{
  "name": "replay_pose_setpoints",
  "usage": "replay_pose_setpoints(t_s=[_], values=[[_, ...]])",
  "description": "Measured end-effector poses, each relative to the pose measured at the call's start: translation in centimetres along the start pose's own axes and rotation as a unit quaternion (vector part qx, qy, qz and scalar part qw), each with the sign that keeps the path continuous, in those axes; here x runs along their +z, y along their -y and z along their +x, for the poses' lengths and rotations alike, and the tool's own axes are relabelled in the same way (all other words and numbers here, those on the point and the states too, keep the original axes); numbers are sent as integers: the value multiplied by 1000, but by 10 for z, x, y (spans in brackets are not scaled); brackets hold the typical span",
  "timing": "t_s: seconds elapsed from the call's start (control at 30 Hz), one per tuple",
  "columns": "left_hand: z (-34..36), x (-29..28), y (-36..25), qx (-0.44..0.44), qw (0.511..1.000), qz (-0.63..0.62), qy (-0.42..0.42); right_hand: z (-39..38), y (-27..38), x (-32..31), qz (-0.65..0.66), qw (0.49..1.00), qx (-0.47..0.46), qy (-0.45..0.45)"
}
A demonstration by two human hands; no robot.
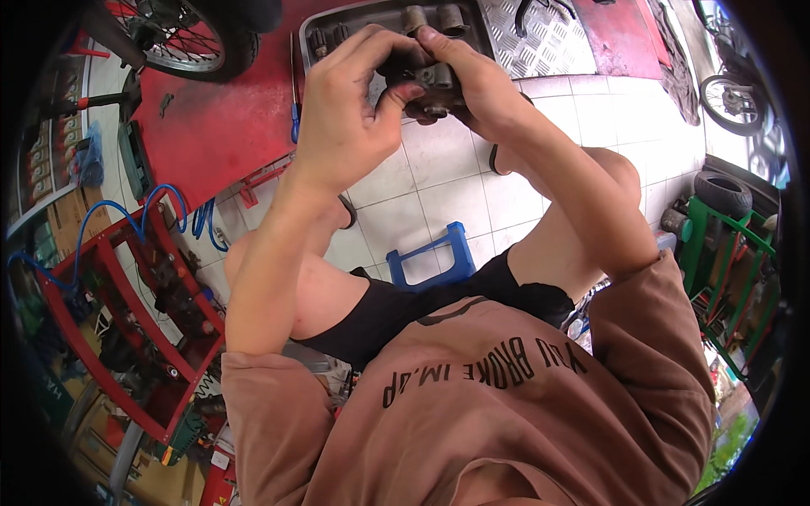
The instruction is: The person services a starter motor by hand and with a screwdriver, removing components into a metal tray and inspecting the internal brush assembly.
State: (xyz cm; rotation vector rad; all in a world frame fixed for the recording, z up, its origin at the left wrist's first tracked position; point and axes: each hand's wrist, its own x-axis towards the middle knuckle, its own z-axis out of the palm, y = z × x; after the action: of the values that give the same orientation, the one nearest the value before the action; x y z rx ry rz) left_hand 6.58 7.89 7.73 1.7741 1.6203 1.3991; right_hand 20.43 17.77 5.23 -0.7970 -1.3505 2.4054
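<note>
My left hand point(354, 110) and my right hand point(477, 88) both grip a dark, greasy metal part point(434, 78), which looks like a brake caliper, with fingers and thumbs wrapped round it. Some fingers are hidden behind it. Just beyond my hands is a metal tray point(481, 38) holding two hollow metal cylinders point(453, 21) and small dark pieces point(331, 40). A long tool with a blue handle point(295, 122) lies on the red platform point(198, 126), left of the tray.
A spoked wheel point(181, 38) overhangs the platform. A red cart point(118, 379) with a coiled blue hose point(105, 204) stands at left. A blue plastic stool point(456, 253) is between my legs. A green rack point(726, 253) and tire point(721, 192) stand at right, near a checker plate point(548, 46).
</note>
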Motion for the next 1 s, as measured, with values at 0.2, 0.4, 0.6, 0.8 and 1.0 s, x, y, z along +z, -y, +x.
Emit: replay_pose_setpoints(t_s=[0.2,0.4,0.6,0.8,1.0], values=[[0,-1,2,13,1000,5,0,-6,1,9,-58,995,-57,-57],[-3,-3,-2,11,1000,4,19,-12,11,15,67,995,75,-17],[-3,0,-2,8,1000,23,-10,-5,-4,7,-24,998,-30,-45],[0,-3,-5,-1,1000,7,12,-7,-1,4,23,998,-11,-54],[-4,-9,-5,12,1000,26,-3,-6,12,11,72,995,64,26]])
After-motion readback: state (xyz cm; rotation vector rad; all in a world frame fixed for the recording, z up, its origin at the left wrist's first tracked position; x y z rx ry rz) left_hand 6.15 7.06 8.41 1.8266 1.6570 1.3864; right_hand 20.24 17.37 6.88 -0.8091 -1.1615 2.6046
